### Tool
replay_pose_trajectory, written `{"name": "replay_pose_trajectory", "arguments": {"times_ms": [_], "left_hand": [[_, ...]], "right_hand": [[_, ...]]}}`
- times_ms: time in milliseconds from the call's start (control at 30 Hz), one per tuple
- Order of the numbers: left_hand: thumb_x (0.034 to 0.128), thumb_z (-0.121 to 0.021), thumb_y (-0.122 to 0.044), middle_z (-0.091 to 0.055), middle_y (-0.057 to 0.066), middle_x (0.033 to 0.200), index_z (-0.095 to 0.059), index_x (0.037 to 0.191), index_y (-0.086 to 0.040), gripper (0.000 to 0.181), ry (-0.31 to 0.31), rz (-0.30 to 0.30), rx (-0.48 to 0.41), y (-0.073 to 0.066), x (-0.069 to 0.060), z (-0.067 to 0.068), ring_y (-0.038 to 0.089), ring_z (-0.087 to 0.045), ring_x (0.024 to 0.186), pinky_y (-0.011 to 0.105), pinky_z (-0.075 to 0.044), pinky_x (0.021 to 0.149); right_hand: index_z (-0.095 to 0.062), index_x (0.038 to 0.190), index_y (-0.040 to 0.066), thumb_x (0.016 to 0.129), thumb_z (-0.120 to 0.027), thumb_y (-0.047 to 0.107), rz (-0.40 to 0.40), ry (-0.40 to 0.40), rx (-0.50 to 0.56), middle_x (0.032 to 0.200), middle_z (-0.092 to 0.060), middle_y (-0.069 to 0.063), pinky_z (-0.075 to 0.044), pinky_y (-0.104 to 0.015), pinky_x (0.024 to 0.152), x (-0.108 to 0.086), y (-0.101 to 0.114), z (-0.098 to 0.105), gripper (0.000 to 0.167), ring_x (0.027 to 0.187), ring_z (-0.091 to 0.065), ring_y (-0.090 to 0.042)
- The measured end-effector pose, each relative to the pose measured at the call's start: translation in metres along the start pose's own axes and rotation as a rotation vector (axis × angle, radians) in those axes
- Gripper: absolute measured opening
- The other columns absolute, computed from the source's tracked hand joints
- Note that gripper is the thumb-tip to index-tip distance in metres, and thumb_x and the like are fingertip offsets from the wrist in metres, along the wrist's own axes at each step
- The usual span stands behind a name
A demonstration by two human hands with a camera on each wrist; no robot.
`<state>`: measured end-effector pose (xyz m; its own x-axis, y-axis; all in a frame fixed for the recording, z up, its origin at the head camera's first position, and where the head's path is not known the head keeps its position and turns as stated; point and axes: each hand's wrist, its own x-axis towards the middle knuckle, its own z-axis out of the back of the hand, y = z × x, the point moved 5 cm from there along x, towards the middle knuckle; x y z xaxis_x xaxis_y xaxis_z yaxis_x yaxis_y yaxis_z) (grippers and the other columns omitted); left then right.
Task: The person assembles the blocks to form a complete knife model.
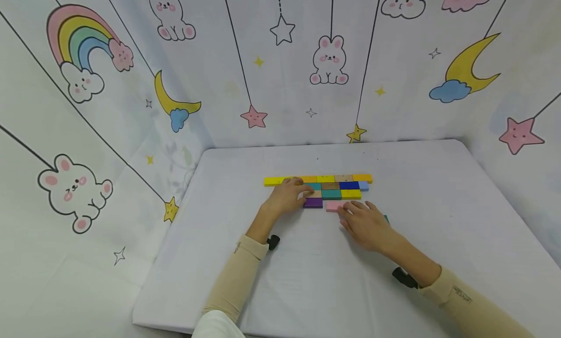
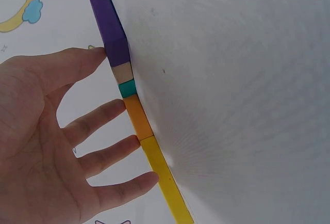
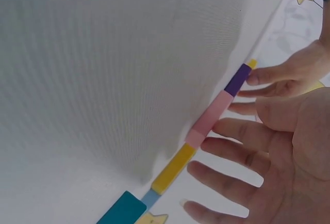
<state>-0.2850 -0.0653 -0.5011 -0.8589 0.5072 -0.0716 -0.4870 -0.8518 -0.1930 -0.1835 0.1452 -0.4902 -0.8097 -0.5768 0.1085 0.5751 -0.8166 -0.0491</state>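
Flat coloured blocks lie in rows on the white table, with a purple block (image 1: 313, 203) at the near left and a pink block (image 1: 334, 207) to its right, a small gap between them. My left hand (image 1: 287, 197) rests at the left end of the rows. Its thumb touches the purple block (image 2: 109, 25), while its extended fingers reach the orange block (image 2: 138, 115) and yellow strip (image 2: 164, 175). Fingertips of my right hand (image 1: 365, 226) touch the pink block (image 3: 210, 118), and its fingers are fairly straight. A teal block (image 3: 122, 209) is partly hidden behind that hand in the head view.
Farthest back runs a row of yellow, orange and wood-coloured blocks (image 1: 344, 178). Nearer are a dark blue block (image 1: 349, 185), a light blue block (image 1: 364, 186) and a yellow block (image 1: 351, 194). A printed cloth wall (image 1: 280, 84) stands behind the table (image 1: 307, 279).
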Motion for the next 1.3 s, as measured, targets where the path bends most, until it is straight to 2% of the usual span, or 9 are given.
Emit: {"name": "replay_pose_trajectory", "arguments": {"times_ms": [300,600,867,1067,1300], "left_hand": [[0.106,-0.061,-0.033,-0.049,0.006,0.156,-0.064,0.141,-0.037,0.036,-0.008,-0.002,0.002,0.0,0.0,0.0,0.032,-0.045,0.143,0.05,-0.045,0.115],[0.1062,-0.06,-0.032,-0.049,0.008,0.156,-0.064,0.141,-0.037,0.036,-0.001,-0.003,-0.004,0.0,-0.001,-0.001,0.034,-0.044,0.144,0.052,-0.044,0.115],[0.1066,-0.06,-0.032,-0.048,0.008,0.156,-0.064,0.141,-0.036,0.035,-0.013,-0.004,-0.006,0.0,-0.002,0.001,0.034,-0.044,0.144,0.052,-0.044,0.115],[0.1065,-0.06,-0.032,-0.049,0.008,0.156,-0.065,0.141,-0.036,0.035,-0.016,-0.007,-0.011,0.001,-0.003,0.001,0.034,-0.045,0.143,0.052,-0.045,0.114],[0.1065,-0.06,-0.031,-0.049,0.008,0.156,-0.065,0.141,-0.035,0.036,-0.017,-0.008,-0.02,-0.001,-0.003,0.0,0.035,-0.045,0.143,0.052,-0.045,0.114]], "right_hand": [[-0.066,0.139,0.005,0.104,-0.065,0.028,0.0,-0.024,0.005,0.133,-0.066,-0.014,-0.049,-0.065,0.104,0.005,0.001,-0.002,0.042,0.126,-0.061,-0.04],[-0.065,0.14,0.007,0.104,-0.065,0.032,-0.028,-0.01,0.016,0.132,-0.065,-0.013,-0.048,-0.065,0.105,0.009,0.004,-0.004,0.044,0.124,-0.061,-0.038],[-0.064,0.142,0.008,0.106,-0.061,0.037,-0.057,0.019,0.037,0.143,-0.062,-0.015,-0.043,-0.068,0.109,0.012,0.001,-0.004,0.047,0.133,-0.057,-0.038],[-0.063,0.143,0.008,0.105,-0.062,0.037,-0.055,0.016,0.044,0.143,-0.062,-0.015,-0.043,-0.068,0.109,0.014,0.002,-0.002,0.047,0.134,-0.056,-0.037],[-0.06,0.147,0.008,0.105,-0.061,0.04,-0.08,0.057,0.072,0.15,-0.057,-0.017,-0.04,-0.068,0.111,0.014,0.0,-0.005,0.052,0.14,-0.052,-0.037]]}}
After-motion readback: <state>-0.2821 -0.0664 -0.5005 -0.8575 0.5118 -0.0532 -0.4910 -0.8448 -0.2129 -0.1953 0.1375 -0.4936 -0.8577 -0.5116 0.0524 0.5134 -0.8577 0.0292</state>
